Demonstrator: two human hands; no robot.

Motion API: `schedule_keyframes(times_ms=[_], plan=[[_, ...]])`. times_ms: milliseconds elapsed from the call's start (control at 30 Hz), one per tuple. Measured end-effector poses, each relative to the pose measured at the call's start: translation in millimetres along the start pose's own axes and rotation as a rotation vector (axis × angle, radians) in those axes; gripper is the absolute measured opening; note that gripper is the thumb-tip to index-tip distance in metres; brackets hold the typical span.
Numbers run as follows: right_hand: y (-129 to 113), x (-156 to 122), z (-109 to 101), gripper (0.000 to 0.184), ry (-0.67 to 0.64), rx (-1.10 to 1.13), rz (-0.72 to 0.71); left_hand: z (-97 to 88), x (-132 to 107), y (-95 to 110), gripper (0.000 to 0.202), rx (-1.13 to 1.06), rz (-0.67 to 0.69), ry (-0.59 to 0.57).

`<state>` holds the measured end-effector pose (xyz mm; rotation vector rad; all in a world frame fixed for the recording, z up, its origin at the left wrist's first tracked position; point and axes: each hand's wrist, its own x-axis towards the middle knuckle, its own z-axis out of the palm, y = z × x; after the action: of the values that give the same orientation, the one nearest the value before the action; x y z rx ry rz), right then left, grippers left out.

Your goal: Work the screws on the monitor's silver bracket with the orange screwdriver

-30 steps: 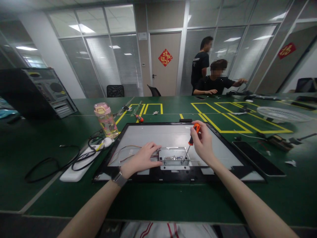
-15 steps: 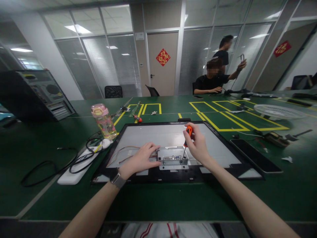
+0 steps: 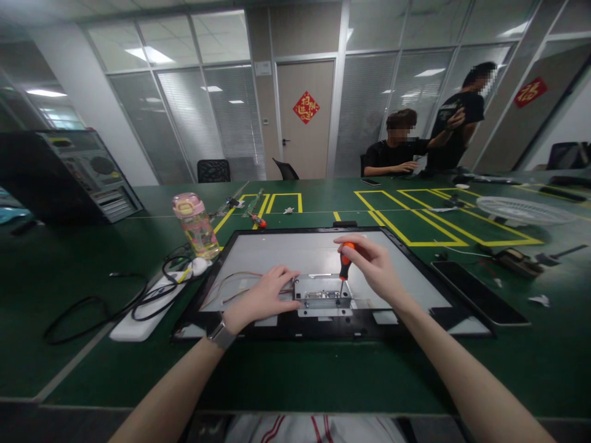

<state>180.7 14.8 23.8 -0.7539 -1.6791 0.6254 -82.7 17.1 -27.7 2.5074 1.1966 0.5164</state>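
A monitor panel point(image 3: 277, 249) lies face down on the green table, black frame around a pale grey back. A small metal bracket point(image 3: 323, 294) sits near its front edge, with thin wires point(image 3: 231, 286) trailing to the left. My left hand point(image 3: 265, 295) rests on the panel with its fingers pressed against the bracket's left end. My right hand point(image 3: 373, 264) grips an orange-and-black screwdriver point(image 3: 344, 263), held nearly upright with its tip on the bracket's right side.
A pink-lidded bottle point(image 3: 196, 224), a white power strip point(image 3: 143, 304) with black cables and a computer case point(image 3: 74, 175) are on the left. A black slab point(image 3: 480, 294), a fan grille point(image 3: 521, 209) and small parts lie right. Two people point(image 3: 429, 138) are at the table's far side.
The screwdriver has swung from a slant to nearly upright, my right hand moving left over the bracket. The standing person in the background has walked to the right, behind the seated one.
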Motion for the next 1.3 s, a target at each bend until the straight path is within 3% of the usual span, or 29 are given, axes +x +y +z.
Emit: schedule_keyframes(times_ms=[167, 333, 433, 600, 967, 1300], plan=[[-2, 5, -22, 0.022, -0.144, -0.005, 0.017, -0.9, -1, 2, 0.060, 0.010, -0.005, 0.003], [15, 4, -38, 0.015, -0.084, 0.112, 0.072, 0.1, 0, 1, 0.062, 0.019, 0.008, 0.002], [20, 4, -42, 0.020, -0.081, 0.210, 0.186, -0.7, 0, 2, 0.062, 0.024, 0.006, 0.001], [15, 4, -41, 0.021, -0.127, 0.277, 0.245, -2.7, -1, 5, 0.062, 0.040, 0.007, -0.003], [12, 0, -28, 0.024, -0.099, 0.423, 0.275, 0.2, 0, 0, 0.062, 0.041, 0.022, 0.002], [10, 0, -24, 0.030, -0.030, 0.393, 0.295, -1.2, -1, 2, 0.061, 0.030, 0.006, -0.005]])
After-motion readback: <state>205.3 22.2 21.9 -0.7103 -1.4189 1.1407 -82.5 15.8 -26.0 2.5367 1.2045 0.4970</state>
